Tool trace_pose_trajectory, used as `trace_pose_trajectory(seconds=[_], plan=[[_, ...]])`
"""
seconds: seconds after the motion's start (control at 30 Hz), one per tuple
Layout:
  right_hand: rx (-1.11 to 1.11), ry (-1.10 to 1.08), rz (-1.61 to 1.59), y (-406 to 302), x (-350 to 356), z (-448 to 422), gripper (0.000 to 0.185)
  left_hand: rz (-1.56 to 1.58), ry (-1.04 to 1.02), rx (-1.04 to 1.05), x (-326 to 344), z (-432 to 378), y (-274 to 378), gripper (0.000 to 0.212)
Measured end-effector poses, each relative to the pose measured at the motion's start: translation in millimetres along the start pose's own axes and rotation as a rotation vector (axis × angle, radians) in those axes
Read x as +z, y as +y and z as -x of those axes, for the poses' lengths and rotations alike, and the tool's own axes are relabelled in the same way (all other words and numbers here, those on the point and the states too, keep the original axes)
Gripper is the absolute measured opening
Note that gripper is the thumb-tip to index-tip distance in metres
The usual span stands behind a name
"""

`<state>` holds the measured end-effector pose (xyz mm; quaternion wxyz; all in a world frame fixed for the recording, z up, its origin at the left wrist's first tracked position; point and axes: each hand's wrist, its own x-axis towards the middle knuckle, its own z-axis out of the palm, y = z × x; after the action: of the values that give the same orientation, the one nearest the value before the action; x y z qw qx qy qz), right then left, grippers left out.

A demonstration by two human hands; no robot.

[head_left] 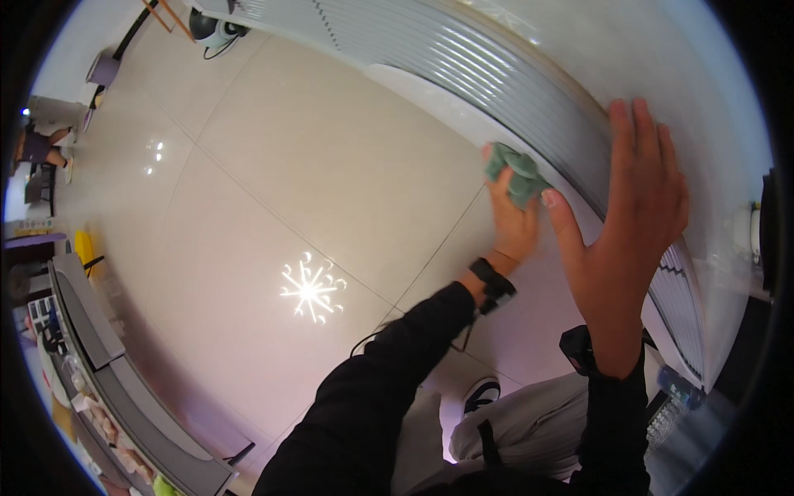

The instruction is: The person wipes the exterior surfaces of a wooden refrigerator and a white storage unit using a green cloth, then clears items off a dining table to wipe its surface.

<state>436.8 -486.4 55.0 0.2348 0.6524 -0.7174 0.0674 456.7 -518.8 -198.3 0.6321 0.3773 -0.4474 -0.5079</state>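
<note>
My left hand (512, 214) is closed around a crumpled green cloth (521, 173), low beside the white base edge of a cabinet with a ribbed, glossy front (496, 68). Higher up and to the right, my right hand (642, 192) is spread flat with the fingers apart, at the edge of the cabinet's pale top (676, 80); it holds nothing. Both wrists wear black straps. The cloth's far side and part of my left fingers are hidden.
Glossy floor tiles (260, 161) reflect a ceiling lamp. A grey cabinet (142, 403) with items on top stands at lower left. A rounded appliance with a cord (214, 31) is at upper left. Far left, a person's legs (56, 149) show. Bottles (679, 387) stand at lower right.
</note>
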Motion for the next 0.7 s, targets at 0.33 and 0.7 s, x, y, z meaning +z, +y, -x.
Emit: trace_pose_trajectory(seconds=[0.33, 0.7], plan=[[0.069, -0.159, -0.569, 127.8, -34.9, 47.3, 0.043, -0.362, -0.169, 0.507, -24.7, -15.5, 20.0, 0.06], [0.043, -0.028, -0.377, 122.6, -18.1, 51.2, 0.039, -0.499, -0.612, 0.902, 56.1, 113.6, -7.7, 0.018]])
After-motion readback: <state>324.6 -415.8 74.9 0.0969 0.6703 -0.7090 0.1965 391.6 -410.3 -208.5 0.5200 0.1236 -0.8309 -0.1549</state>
